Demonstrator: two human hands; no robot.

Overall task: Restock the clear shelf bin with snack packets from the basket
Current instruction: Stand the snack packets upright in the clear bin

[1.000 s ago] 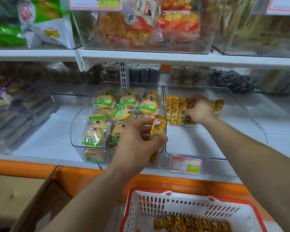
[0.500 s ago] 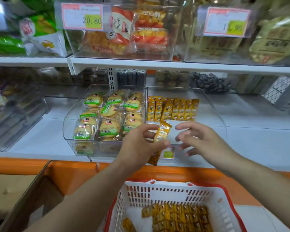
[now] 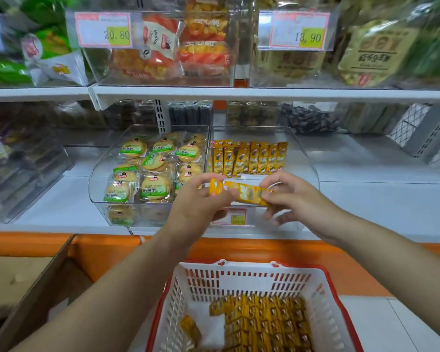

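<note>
Dozens of yellow snack packets left in red-rimmed basket nearest us, so we judge restock far from done. Above basket, our left hand grips one end of held yellow packets, count unclear. Our right hand, at bin a second ago and empty half a second ago, now pinches other end. We judge handover under way. Beyond, clear shelf bin holds one upright packet row at its back.

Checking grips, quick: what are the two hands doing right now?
Left hand: grips the left end of the yellow snack packets.
Right hand: pinches their right end.
</note>
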